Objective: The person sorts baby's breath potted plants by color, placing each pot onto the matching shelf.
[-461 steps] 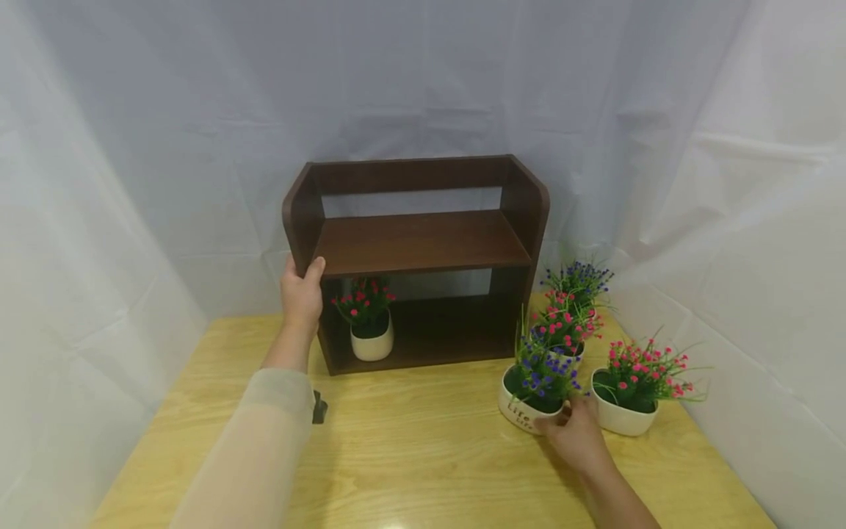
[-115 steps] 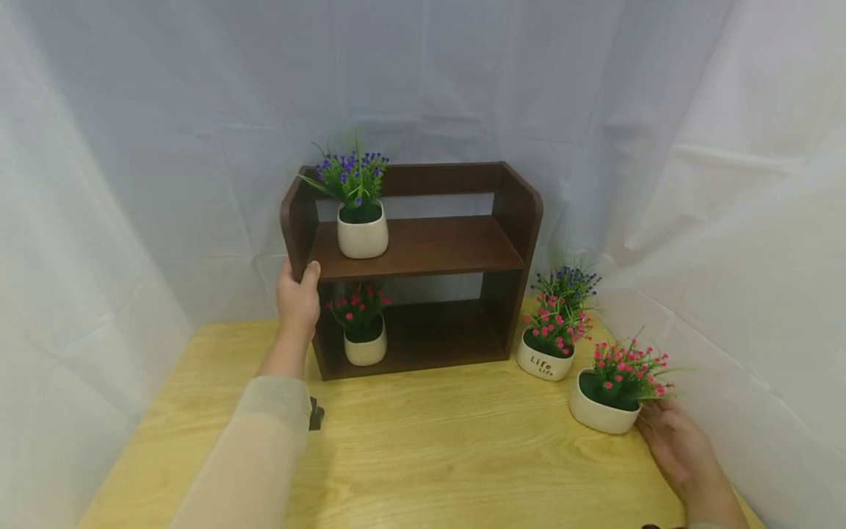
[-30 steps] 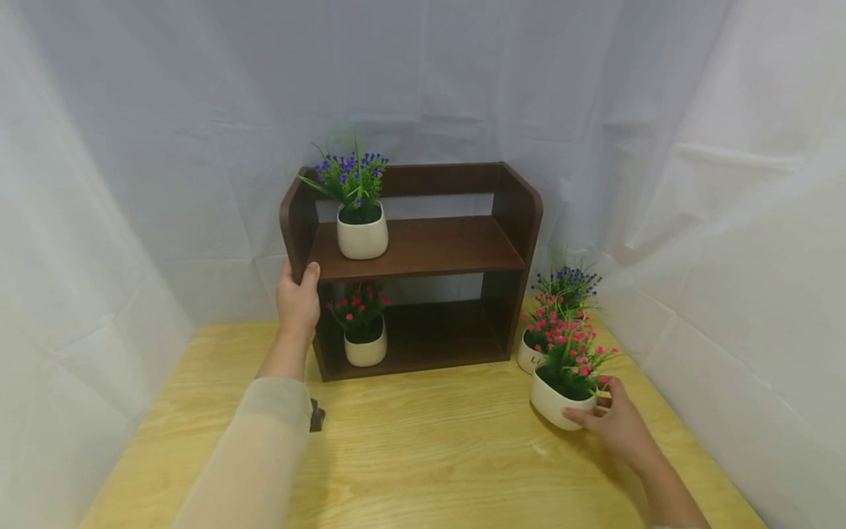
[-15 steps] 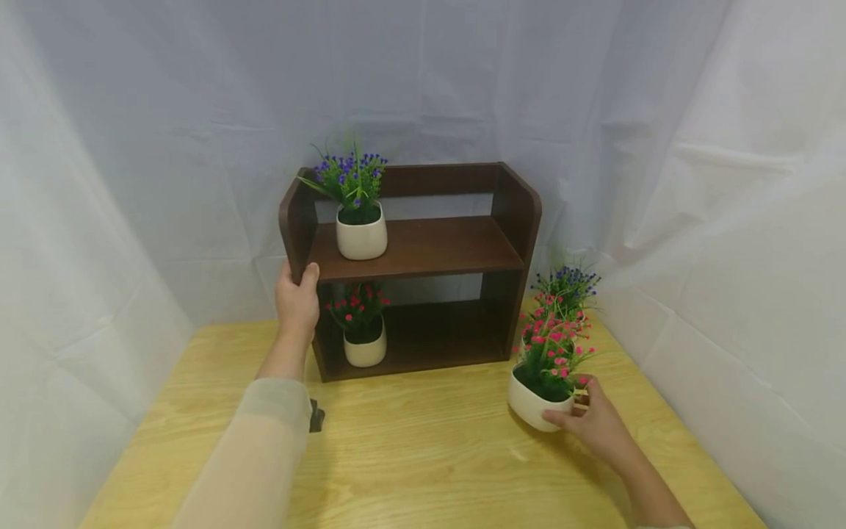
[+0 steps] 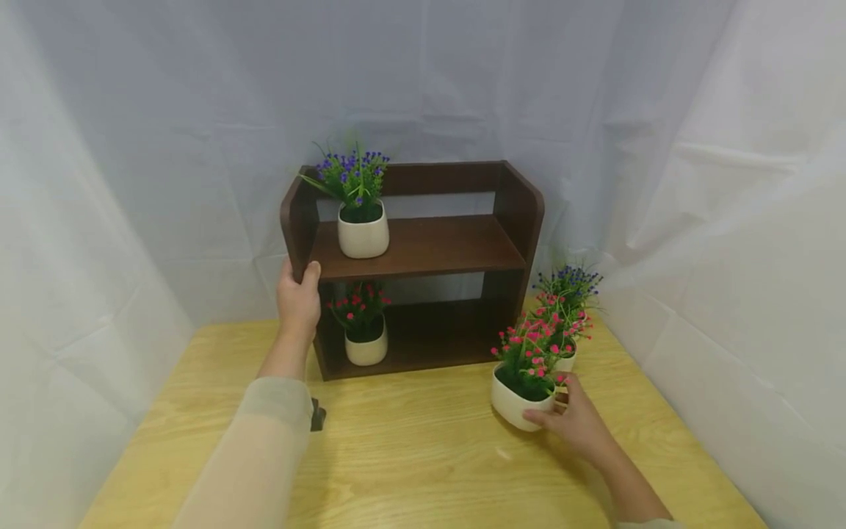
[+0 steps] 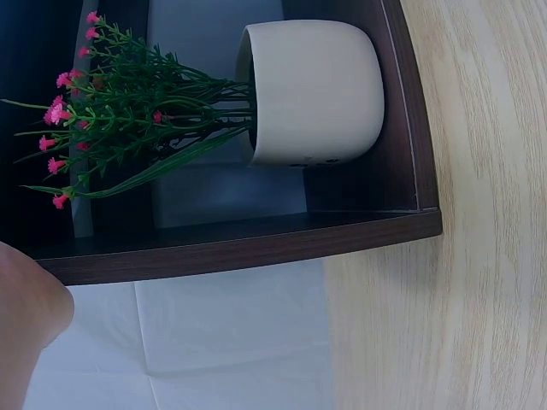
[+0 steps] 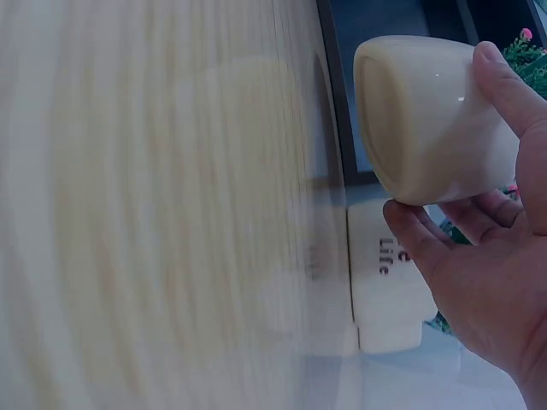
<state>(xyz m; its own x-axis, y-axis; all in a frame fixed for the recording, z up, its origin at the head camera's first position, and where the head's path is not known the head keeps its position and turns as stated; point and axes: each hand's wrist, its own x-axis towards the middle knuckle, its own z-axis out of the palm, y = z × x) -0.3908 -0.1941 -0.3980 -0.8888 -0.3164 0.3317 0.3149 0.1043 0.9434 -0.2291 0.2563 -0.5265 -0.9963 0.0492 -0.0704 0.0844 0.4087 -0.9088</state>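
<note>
My left hand (image 5: 299,301) grips the left side panel of a dark brown two-tier wooden shelf (image 5: 423,246). My right hand (image 5: 575,422) holds a white pot of pink flowers (image 5: 518,404) by its right side, thumb in front and fingers behind. In the right wrist view the underside of that white pot (image 7: 436,120) shows, raised off the table. A white pot with purple flowers (image 5: 363,234) stands on the upper tier at the left. Below it, on the lower tier, stands a white pot with pink flowers (image 5: 366,347), also seen as a pot (image 6: 316,94) in the left wrist view.
Right of the shelf, partly hidden behind the held pot, stand a pink-flowered pot (image 5: 566,360) and a purple-flowered plant (image 5: 571,283). A small black object (image 5: 318,415) shows beside the left sleeve. White sheeting (image 5: 423,81) surrounds the wooden table (image 5: 410,455).
Over the last second my right hand has carried the pink-flowered pot leftward. Since the oldest frame, the purple-flowered pot has gone onto the upper tier. My left hand stays on the shelf.
</note>
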